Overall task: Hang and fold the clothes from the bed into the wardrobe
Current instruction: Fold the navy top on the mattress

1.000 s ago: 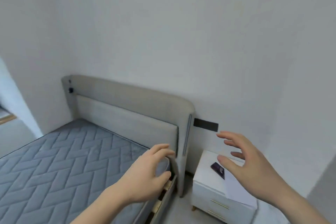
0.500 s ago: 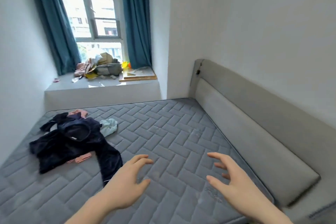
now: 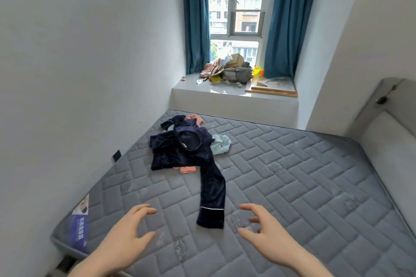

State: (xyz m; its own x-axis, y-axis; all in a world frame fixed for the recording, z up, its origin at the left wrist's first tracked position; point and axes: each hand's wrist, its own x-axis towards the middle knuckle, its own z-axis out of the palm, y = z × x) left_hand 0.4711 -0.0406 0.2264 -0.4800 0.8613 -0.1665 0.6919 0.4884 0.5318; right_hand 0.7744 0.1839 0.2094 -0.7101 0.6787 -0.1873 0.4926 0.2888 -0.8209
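Now the blue label [image 3: 80,235] on the grey quilted mattress [image 3: 292,186] is unreadable; view has swung left onto navy velvet pyjamas [image 3: 191,155]; left hand [image 3: 126,236] and right hand [image 3: 267,234] hover spread, empty.

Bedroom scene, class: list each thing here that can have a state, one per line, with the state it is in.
Left hand: open, grip empty, above the mattress.
Right hand: open, grip empty.
Navy garment: unfolded, crumpled on the mattress, one leg stretched toward the hands.
Pale blue garment: bunched beside it.
Pink garment: partly under the navy garment.
Curtains: drawn apart.
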